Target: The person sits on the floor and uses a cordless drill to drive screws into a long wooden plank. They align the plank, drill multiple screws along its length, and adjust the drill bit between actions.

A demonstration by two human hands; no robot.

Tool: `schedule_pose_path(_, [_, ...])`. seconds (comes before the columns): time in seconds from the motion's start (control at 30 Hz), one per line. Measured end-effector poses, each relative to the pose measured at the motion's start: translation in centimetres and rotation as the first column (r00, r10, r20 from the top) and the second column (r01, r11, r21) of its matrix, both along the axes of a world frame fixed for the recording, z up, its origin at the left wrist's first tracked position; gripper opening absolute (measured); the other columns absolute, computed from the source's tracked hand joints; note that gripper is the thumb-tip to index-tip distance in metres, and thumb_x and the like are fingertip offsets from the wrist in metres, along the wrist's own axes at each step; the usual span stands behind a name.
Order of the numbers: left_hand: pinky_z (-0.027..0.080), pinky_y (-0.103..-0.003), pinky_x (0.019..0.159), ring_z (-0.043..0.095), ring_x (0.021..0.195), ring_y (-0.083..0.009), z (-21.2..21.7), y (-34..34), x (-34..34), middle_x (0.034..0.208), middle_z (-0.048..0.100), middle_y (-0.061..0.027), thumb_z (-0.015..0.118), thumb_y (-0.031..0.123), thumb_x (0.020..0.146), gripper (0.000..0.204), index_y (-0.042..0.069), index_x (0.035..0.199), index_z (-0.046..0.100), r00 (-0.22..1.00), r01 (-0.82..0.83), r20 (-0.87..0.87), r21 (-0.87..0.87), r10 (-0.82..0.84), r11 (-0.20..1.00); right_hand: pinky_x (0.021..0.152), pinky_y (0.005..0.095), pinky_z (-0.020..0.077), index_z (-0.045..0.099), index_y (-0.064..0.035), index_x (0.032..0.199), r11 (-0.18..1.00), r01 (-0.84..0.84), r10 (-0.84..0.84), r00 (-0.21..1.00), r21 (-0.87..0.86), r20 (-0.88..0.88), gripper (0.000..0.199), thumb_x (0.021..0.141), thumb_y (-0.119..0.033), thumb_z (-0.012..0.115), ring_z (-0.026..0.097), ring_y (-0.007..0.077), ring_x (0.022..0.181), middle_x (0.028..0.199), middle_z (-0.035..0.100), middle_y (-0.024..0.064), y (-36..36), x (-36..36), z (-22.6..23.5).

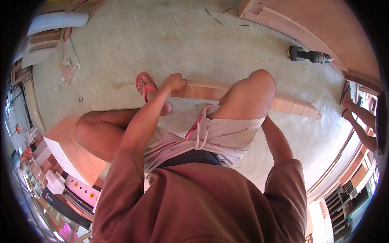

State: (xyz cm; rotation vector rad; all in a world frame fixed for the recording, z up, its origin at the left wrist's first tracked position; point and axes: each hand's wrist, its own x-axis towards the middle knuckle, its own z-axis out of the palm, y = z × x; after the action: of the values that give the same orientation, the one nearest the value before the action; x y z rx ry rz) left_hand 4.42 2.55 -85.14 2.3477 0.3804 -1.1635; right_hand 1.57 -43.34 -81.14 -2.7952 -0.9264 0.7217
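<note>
A long, narrow wooden board (pixel 202 90) lies across in front of me, passing behind my raised right knee and coming out on its right side. My left hand (pixel 175 82) is closed around the board's left end, near my left foot in a red flip-flop (pixel 148 92). Down beside my right thigh reaches my right arm, but the thigh hides the hand, so its grip does not show. I sit low with both knees bent apart.
A cordless drill (pixel 310 55) lies at the far right beside a large wooden panel (pixel 308 24). Thin dark sticks lie on the concrete floor (pixel 121 48). A wooden box (pixel 73 148) stands by my left knee. Another person's legs (pixel 362 115) show at right.
</note>
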Motion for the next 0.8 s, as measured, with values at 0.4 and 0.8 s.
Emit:
schedule_pose_path(0.4, [0.053, -0.042, 0.093, 0.066, 0.111, -0.0256, 0.0, 0.1, 3.6, 0.122, 0.074, -0.0131, 0.088, 0.043, 0.076, 0.063, 0.001, 0.122, 0.075, 0.863, -0.171, -0.503, -0.212, 0.042, 0.962, 0.098, 0.0448, 0.0412, 0.068, -0.0120, 0.113, 1.000, -0.011, 0.011, 1.000, -0.018, -0.010, 0.033, 0.085, -0.031, 0.065, 0.053, 0.0273, 0.117, 0.117, 0.063, 0.0091, -0.4, -0.5, 0.0])
schedule_pose_path(0.8, [0.054, -0.040, 0.075, 0.069, 0.086, -0.0199, -5.0, 1.6, 2.5, 0.099, 0.076, -0.0041, 0.084, 0.032, 0.083, 0.034, 0.008, 0.106, 0.077, 0.720, -0.389, -0.676, -0.202, 0.159, 0.899, 0.099, 0.0450, 0.0412, 0.067, -0.0115, 0.114, 0.998, 0.049, -0.048, 0.999, 0.026, -0.018, 0.035, 0.085, -0.031, 0.065, 0.054, 0.0275, 0.117, 0.117, 0.063, 0.0099, 0.0, 0.8, -0.7])
